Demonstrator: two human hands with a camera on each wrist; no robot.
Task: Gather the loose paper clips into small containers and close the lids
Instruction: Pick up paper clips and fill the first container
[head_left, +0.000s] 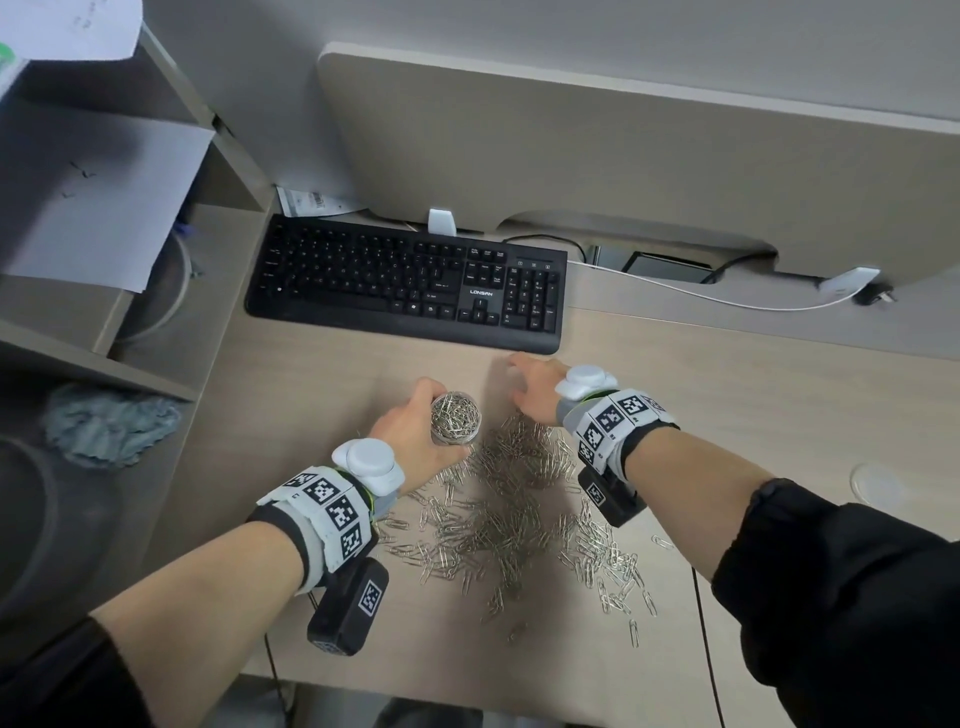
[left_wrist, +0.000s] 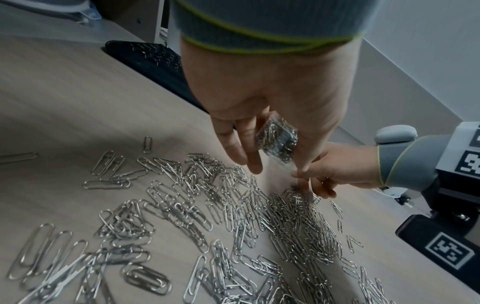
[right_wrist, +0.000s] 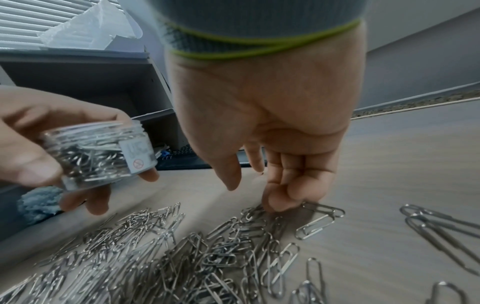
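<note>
The black keyboard (head_left: 405, 283) bears the white brand "LONSAN", and the clear jar's label (right_wrist: 139, 155) shows a red prohibition sign, its print unreadable.

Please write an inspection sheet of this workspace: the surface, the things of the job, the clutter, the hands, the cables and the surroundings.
Surface: light wood-grain desk.
Job's things: clear round container, no lid on it, nearly full of clips; pile of loose paper clips spread on the desk. No lid seen.
Clutter: black keyboard behind the pile; blue cloth at the left.
Hands: left hand grips the container above the desk; right hand reaches down with its fingertips at the pile's far edge.
Cables: white cable and a black cable behind the keyboard.
Surroundings: shelf unit with paper sheets at left; divider panel behind.
</note>
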